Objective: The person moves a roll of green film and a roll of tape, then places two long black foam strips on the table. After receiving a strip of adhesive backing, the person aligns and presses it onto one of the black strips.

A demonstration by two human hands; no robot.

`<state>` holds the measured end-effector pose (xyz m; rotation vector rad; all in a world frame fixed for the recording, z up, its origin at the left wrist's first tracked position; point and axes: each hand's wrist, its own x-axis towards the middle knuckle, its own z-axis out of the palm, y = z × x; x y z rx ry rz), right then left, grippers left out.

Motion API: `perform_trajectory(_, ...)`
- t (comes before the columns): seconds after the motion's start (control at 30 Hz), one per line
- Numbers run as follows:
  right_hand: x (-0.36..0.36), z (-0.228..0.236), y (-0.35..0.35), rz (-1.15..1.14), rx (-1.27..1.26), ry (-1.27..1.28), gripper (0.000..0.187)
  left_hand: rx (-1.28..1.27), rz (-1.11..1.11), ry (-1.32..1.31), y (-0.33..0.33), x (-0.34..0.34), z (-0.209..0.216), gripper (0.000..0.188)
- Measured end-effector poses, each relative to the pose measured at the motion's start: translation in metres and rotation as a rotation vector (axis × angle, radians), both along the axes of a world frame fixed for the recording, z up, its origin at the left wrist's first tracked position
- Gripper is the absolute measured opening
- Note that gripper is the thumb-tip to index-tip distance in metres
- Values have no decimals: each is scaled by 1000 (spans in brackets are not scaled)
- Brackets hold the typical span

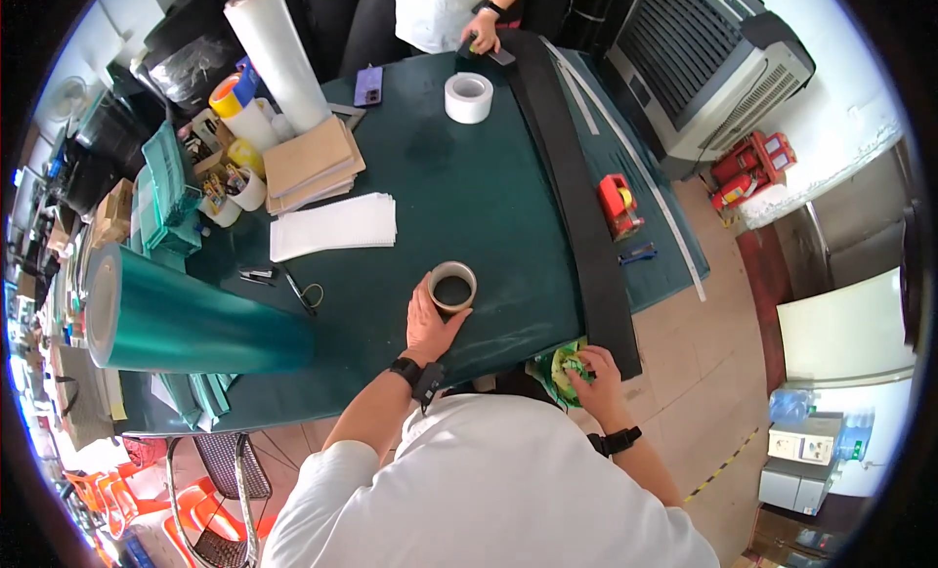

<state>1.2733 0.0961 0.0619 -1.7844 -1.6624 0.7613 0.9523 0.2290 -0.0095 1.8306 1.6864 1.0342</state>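
My left hand (427, 324) curls around the left side of a brown-rimmed tape roll (473, 291), which lies flat near the table's front edge. At that edge, my right hand (598, 382) has its bent fingers on a crumpled light-green plastic bag (565, 365), whose contents I cannot make out. A long black strip (572, 177) runs beside the right hand toward the far edge, its near end overhanging the table. Farther back stands a white tape roll (469, 98).
The dark green table (498, 207) bears a stack of white sheets (332, 226), brown card (308, 168), a large green film roll (195, 312), scissors (299, 289) and a red tape dispenser (618, 205). Across it, another person's hand (481, 31) touches a dark object. An air cooler (718, 65) stands right.
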Motion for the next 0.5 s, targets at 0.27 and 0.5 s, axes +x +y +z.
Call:
perform_trajectory(0.27,-32,1,73,192,130,-113,55,7,-138,-5,2,-22,2,91)
perform_trajectory(0.5,-44,-49,133,219,281,-326,67,-57,-146,246,-7,-100,18,90)
